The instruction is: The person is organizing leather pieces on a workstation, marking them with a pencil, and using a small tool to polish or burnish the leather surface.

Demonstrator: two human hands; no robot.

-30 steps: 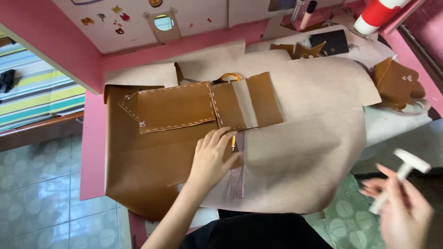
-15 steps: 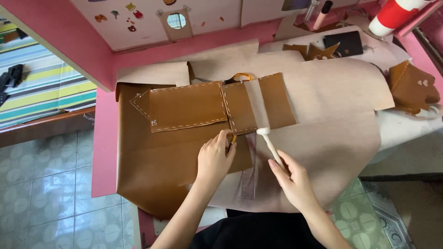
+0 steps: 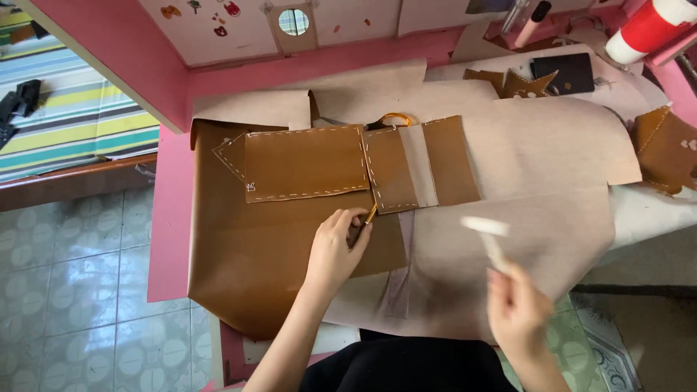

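- right hand (image 3: 517, 313) has pulled back from the stitched tan leather flap piece (image 3: 348, 165), blurred, fingers wrapped round a small white t-shaped tool (image 3: 488, 234).
- left hand (image 3: 335, 248) stays flat, fingertips pinching a thin orange-handled tool (image 3: 369, 215) onto the big brown leather sheet (image 3: 250, 268).

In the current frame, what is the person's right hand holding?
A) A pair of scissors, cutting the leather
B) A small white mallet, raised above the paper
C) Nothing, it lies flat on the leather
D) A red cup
B: the right hand grips the handle of a white mallet, blurred, raised over the pale paper, while the left hand presses a thin tool onto the brown leather.
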